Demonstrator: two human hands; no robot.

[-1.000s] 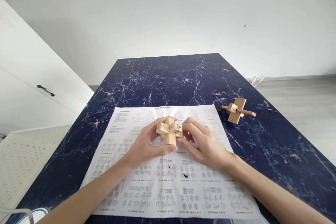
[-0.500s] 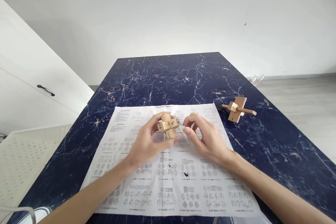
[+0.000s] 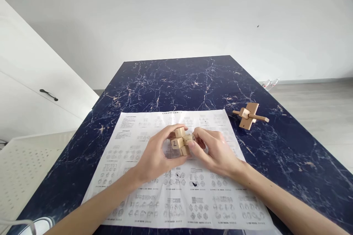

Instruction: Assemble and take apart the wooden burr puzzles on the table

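Observation:
A wooden burr puzzle (image 3: 177, 143) with handwritten numbers on its crossed blocks is held just above the printed sheet. My left hand (image 3: 157, 150) grips it from the left, fingers behind and thumb along the near side. From the right, my right hand (image 3: 213, 147) pinches the block end that bears a number, its thumb on the front face. The right fingertips behind that block are partly hidden. The large white instruction sheet (image 3: 154, 218), covered in small diagrams and text, lies under both hands and has two small torn holes.
Toward the right table edge lies another wooden interlocking puzzle (image 3: 249, 116), a flat plank crossed by a rod. The dark blue marbled table (image 3: 171, 84) meets a pale wall at the back. A white cabinet (image 3: 33, 66) stands at left, with a round white object (image 3: 38, 226) at bottom left.
My right hand has moved left and closed on the puzzle's right end. The puzzle has shifted slightly right and nearer, and its top block end has tipped toward me.

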